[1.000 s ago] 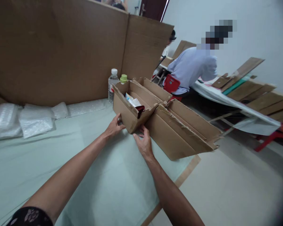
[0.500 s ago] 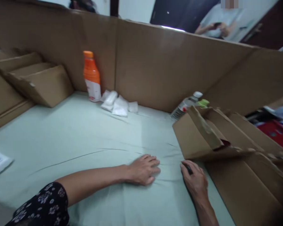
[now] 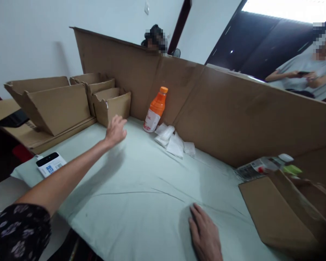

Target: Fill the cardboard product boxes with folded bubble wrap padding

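My left hand (image 3: 115, 129) is stretched out over the pale green table cover (image 3: 130, 181), fingers apart and holding nothing, close to a small open cardboard box (image 3: 112, 105) at the back left. My right hand (image 3: 205, 233) lies flat on the cover near the front edge, fingers extended, empty. A cardboard box (image 3: 277, 214) sits just right of it, partly cut off by the frame edge.
An orange bottle (image 3: 155, 110) and several white packets (image 3: 174, 141) stand by the tall cardboard wall (image 3: 233, 112). More cardboard trays (image 3: 51, 105) line the left. A small white device (image 3: 51, 164) lies at the left edge. A clear bottle (image 3: 263, 165) lies right. Other people are behind the wall.
My view has swung left. My left hand rose off the cover and reached far left toward the small boxes. My right hand stayed flat by the right-hand box.
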